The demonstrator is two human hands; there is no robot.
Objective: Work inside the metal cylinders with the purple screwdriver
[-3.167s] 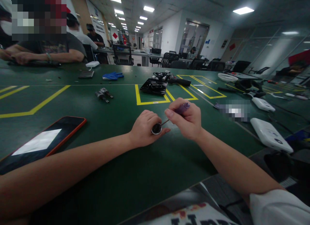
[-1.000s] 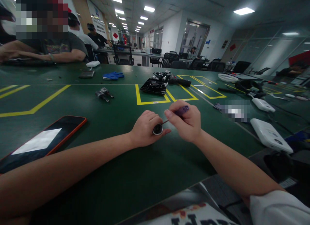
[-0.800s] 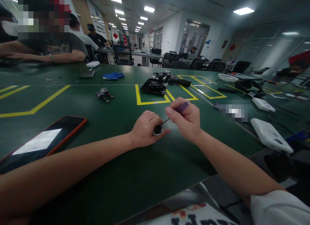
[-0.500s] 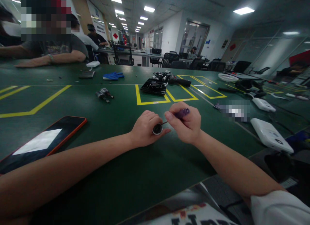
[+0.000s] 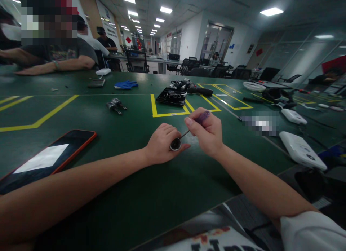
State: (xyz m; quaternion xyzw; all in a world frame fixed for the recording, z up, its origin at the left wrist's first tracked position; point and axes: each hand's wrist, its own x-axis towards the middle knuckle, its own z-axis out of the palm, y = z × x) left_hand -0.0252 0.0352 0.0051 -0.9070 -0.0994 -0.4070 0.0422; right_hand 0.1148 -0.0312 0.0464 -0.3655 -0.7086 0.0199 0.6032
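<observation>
Head view: the left hand (image 5: 160, 144) curls around a small, round, dark thing with a shiny rim (image 5: 175, 144), just in front of the body at the flat green table (image 5: 129, 130). The right hand (image 5: 209, 135) pinches a thin metal stick with a purple handle (image 5: 204, 117), its far end by the rim. The round thing looks hard and light, maybe slippery; its sides seem best to hold. The stick looks stiff, and its fat handle seems easy to grip.
</observation>
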